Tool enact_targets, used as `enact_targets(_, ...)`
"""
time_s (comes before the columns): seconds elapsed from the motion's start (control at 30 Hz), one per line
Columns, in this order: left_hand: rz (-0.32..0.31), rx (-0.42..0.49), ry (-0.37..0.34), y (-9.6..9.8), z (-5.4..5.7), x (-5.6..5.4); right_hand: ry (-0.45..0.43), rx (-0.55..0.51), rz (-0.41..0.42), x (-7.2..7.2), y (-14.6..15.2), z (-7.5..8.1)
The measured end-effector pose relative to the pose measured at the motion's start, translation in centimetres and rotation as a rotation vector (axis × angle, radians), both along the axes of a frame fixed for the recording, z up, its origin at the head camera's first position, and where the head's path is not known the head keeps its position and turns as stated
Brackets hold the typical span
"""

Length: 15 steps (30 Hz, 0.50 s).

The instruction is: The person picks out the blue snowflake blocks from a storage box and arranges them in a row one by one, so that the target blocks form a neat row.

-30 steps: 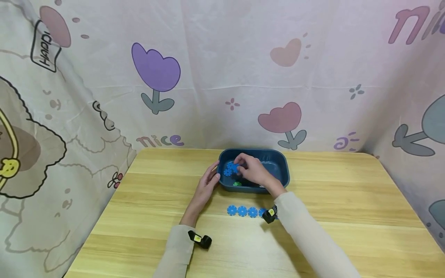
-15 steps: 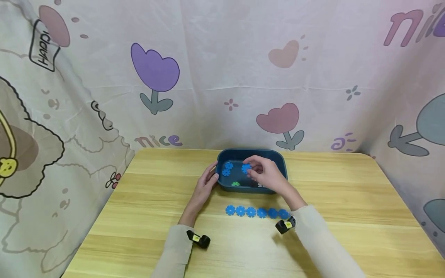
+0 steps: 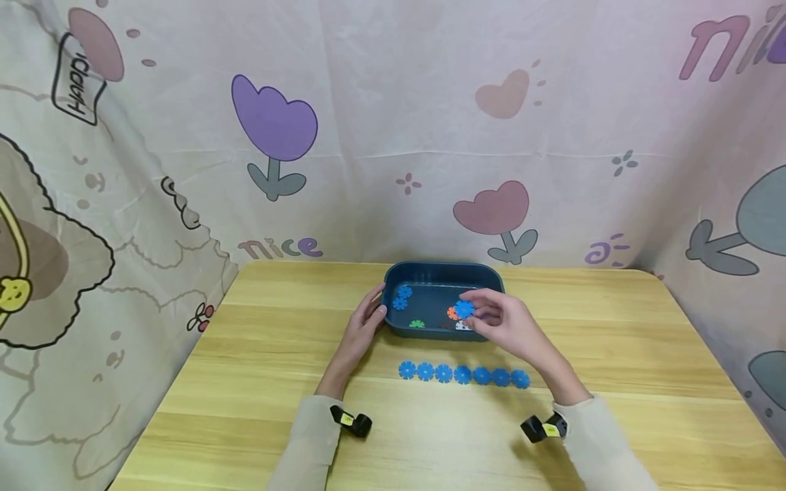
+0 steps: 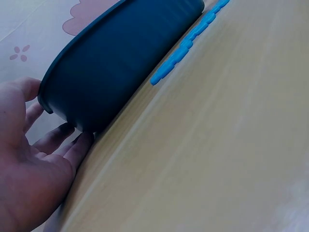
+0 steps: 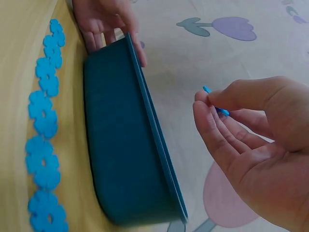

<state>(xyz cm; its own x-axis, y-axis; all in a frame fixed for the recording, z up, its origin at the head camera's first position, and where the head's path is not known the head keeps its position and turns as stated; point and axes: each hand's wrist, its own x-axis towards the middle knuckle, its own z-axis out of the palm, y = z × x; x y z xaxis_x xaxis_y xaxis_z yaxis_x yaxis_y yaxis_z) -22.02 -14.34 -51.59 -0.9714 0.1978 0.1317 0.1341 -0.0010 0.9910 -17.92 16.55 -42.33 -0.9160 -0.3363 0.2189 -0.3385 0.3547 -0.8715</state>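
My right hand (image 3: pixel 510 326) pinches a blue snowflake building disc (image 3: pixel 464 309) between thumb and fingertips, over the right part of a dark blue bin (image 3: pixel 439 334). The right wrist view shows that disc (image 5: pixel 222 111) nearly edge-on, above the rim. At the bin's left end rests my left hand (image 3: pixel 364 329), its fingers against the outer wall (image 4: pixel 96 77). Inside the bin lie blue discs (image 3: pixel 400 303) at the left, a green disc (image 3: pixel 417 324) by the front wall, and an orange disc (image 3: pixel 452 313) and a white disc (image 3: pixel 461 326) partly hidden at the right.
A straight row of several blue discs (image 3: pixel 463 375) lies on the wooden table (image 3: pixel 295 368) in front of the bin. Behind the table hangs a printed cloth (image 3: pixel 368 123). Each wrist wears a small black camera (image 3: pixel 543 428).
My right hand has lifted the blue disc from the bin's left part and carried it rightward, uncovering the orange disc and the row's right end. My left hand stays at the bin.
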Motion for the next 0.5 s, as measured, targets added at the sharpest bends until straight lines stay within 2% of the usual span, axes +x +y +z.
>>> enact_targets(0.33, -0.002, -0.002, -0.007, -0.1, -0.1, -0.1, 0.073, 0.067, -0.067, 2.7, 2.4, -1.4)
enact_targets(0.5, -0.005, -0.004, -0.004, 0.0, -0.1, -0.1, 0.075, 0.071, -0.074, 4.2, 3.7, -2.3)
